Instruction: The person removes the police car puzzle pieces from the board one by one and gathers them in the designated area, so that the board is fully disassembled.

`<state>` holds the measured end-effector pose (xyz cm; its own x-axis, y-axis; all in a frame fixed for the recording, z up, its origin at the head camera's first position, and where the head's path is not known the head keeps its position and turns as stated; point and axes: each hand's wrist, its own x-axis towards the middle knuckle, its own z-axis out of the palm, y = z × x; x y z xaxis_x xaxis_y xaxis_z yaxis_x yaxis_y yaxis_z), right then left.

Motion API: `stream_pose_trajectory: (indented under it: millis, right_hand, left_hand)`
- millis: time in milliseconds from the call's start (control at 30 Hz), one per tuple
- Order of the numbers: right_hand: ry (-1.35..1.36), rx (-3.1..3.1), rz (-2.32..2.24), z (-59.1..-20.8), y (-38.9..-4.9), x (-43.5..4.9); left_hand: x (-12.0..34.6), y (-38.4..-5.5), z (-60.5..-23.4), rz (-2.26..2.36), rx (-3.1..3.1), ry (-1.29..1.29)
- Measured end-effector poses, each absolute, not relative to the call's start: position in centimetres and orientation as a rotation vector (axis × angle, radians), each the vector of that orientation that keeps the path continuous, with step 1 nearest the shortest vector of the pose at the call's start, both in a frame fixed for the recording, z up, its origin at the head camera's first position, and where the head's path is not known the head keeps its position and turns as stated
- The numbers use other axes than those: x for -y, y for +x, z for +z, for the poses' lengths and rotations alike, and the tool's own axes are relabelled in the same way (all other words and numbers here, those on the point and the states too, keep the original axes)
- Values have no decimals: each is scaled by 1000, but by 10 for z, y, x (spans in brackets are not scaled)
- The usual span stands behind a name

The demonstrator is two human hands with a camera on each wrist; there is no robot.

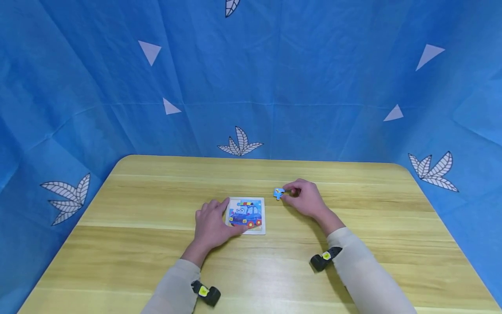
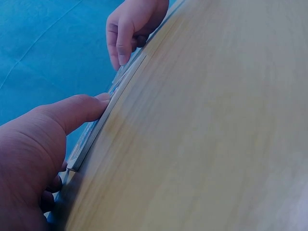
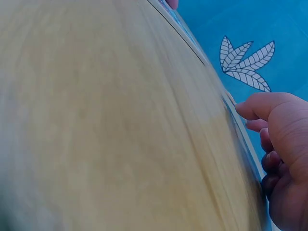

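Note:
A small jigsaw puzzle (image 1: 245, 214) in a white frame lies on the table, its picture a blue cartoon car with a coloured light bar. From its left side my left hand (image 1: 211, 222) grips the frame, index finger at the top left corner and thumb (image 2: 84, 109) over the near edge. Right of the puzzle, my right hand (image 1: 307, 198) pinches a loose blue puzzle piece (image 1: 277, 192) between thumb and index finger, close over the wood. In the right wrist view the right hand (image 3: 288, 149) hides that piece.
The wooden table (image 1: 117, 261) has a rounded far edge. Behind it hangs a blue cloth (image 1: 313, 87) printed with white leaves and triangles. Each forearm wears a black wrist camera, the left one (image 1: 211, 295) and the right one (image 1: 318, 262).

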<state>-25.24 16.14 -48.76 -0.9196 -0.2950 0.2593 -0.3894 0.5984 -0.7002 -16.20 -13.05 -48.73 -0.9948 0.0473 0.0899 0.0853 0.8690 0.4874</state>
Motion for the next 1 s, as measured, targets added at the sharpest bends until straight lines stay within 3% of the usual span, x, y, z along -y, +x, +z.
stream_pose_trajectory:
  millis: [1000]
  right_hand:
    - [614, 2683, 1195, -488, -255, -159]
  left_hand:
    - [132, -162, -487, -771, 2963, -110]
